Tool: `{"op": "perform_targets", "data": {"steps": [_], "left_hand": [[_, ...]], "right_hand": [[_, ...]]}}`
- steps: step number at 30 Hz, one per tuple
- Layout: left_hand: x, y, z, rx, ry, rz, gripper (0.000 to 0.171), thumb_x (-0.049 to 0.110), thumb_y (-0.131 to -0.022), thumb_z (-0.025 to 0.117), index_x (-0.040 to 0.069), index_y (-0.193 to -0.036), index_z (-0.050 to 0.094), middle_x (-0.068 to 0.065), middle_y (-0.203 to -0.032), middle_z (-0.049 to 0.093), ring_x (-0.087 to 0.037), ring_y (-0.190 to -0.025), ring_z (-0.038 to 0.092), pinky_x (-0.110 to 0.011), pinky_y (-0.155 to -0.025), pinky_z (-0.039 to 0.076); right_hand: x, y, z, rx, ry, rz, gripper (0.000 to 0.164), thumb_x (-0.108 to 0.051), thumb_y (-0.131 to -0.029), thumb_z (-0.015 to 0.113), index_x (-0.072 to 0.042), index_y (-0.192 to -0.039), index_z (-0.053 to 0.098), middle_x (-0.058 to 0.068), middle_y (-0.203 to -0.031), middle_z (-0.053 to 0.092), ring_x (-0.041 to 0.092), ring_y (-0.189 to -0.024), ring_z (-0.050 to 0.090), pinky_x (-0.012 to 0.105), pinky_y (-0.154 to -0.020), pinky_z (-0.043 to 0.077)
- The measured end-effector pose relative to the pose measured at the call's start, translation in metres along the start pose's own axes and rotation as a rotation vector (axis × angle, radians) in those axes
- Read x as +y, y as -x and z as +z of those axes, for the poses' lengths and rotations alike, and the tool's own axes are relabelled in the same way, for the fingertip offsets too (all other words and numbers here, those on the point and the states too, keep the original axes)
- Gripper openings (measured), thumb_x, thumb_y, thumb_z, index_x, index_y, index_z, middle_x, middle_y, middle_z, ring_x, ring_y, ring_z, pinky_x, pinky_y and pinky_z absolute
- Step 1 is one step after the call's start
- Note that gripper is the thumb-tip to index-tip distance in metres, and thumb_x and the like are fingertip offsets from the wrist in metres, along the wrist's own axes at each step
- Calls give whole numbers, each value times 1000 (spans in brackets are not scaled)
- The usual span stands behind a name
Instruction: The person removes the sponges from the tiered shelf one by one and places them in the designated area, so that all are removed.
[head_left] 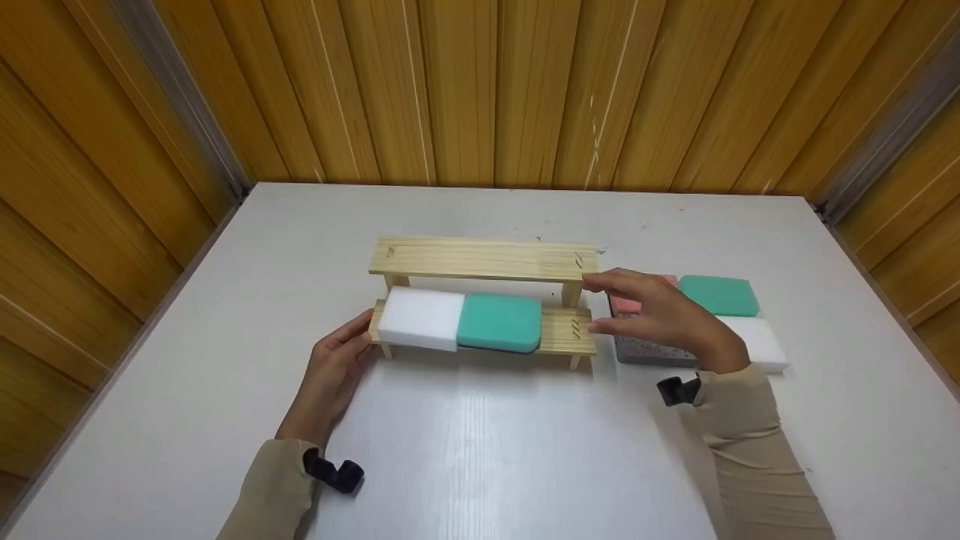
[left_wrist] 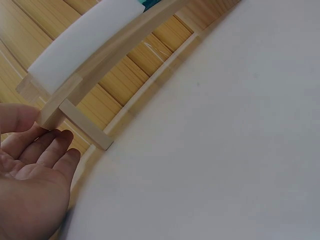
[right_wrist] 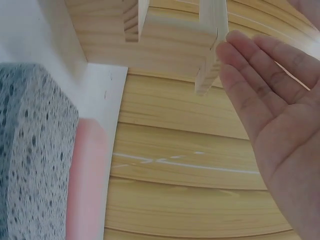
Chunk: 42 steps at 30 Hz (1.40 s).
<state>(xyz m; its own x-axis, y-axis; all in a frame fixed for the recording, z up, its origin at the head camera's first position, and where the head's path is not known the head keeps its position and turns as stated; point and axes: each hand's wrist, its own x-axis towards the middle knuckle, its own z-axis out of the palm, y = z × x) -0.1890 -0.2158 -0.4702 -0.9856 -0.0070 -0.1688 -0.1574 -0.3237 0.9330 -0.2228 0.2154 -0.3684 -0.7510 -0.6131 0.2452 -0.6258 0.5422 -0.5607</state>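
Observation:
A two-step wooden rack [head_left: 480, 259] stands mid-table. On its lower step sit a white sponge [head_left: 421, 318] and, right beside it, a green sponge [head_left: 499, 322] with a dark underside. My left hand [head_left: 337, 367] pinches the left end of the lower step; in the left wrist view the thumb [left_wrist: 17, 117] lies against the board end, fingers below. Fairly straight fingers of my right hand [head_left: 656, 311] touch the right end of the upper step, and its thumb points at the lower step's right end. The right wrist view shows those fingertips [right_wrist: 237, 42] at the wood.
Right of the rack lie a grey speckled sponge [head_left: 651, 351], a pink sponge [head_left: 624, 304], another green sponge [head_left: 720, 295] and another white sponge [head_left: 756, 343], partly behind the right hand. The white table [head_left: 465, 450] meets wood-look panels [head_left: 495, 90] at the back.

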Motion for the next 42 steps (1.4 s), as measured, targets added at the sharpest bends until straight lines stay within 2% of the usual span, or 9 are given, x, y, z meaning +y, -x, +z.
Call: {"op": "perform_targets", "data": {"steps": [5, 13, 20, 27, 30, 35, 42], "left_hand": [[0, 0, 1, 14, 4, -4, 48, -1, -96, 49, 1, -144, 41, -9, -151, 40, -19, -138, 41, -22, -106, 44], [1, 1, 0, 11, 12, -5, 47, -2, -97, 47, 2, -143, 42, -9, -151, 40, -19, -138, 41, -22, -106, 44], [1, 1, 1, 17, 8, 1, 47, -2, -97, 47, 1, -143, 42, -10, -151, 41, -19, -138, 41, -22, -106, 44], [0, 0, -1, -11, -11, 3, 49, 2, -97, 49, 2, -145, 40, -8, -152, 38, -19, -138, 40, -22, -107, 42], [-1, 0, -1, -11, -7, 4, 49, 2, -97, 50, 2, -145, 40, -8, -152, 39, -19, -138, 40, -22, -107, 42], [0, 0, 0, -5, 7, 7, 48, 1, -97, 49, 1, -144, 40, -9, -151, 39, -20, -138, 41, -22, -107, 43], [0, 0, 0, 12, 15, 6, 47, -1, -96, 48, 1, -143, 42, -9, -151, 40, -19, -136, 43, -22, -106, 44]], "right_hand": [[-4, -8, 7, -52, -15, 22, 62, -26, -81, 77, -4, -135, 55, 16, -132, 59, 33, -122, 57, 51, -98, 50], [-10, -18, 17, -103, 15, 20, 64, -27, -82, 77, -4, -137, 53, 12, -134, 59, 30, -122, 56, 49, -102, 48], [-16, -26, 27, -156, -18, 65, 73, -36, -82, 75, -9, -143, 46, 10, -145, 49, 29, -134, 45, 52, -109, 40], [-21, -31, 41, -207, -67, 118, 83, -41, -81, 74, -11, -149, 36, 10, -153, 37, 31, -142, 32, 54, -114, 33], [-22, -34, 46, -219, -52, 135, 85, -43, -81, 75, -12, -149, 35, 10, -154, 35, 30, -143, 29, 53, -117, 29], [-24, -39, 55, -207, -9, 106, 87, -41, -80, 76, -10, -149, 35, 11, -153, 36, 31, -143, 30, 51, -117, 29], [-22, -43, 66, -180, -10, 50, 85, -40, -80, 77, -9, -148, 36, 12, -151, 39, 29, -139, 36, 48, -115, 33]]}}
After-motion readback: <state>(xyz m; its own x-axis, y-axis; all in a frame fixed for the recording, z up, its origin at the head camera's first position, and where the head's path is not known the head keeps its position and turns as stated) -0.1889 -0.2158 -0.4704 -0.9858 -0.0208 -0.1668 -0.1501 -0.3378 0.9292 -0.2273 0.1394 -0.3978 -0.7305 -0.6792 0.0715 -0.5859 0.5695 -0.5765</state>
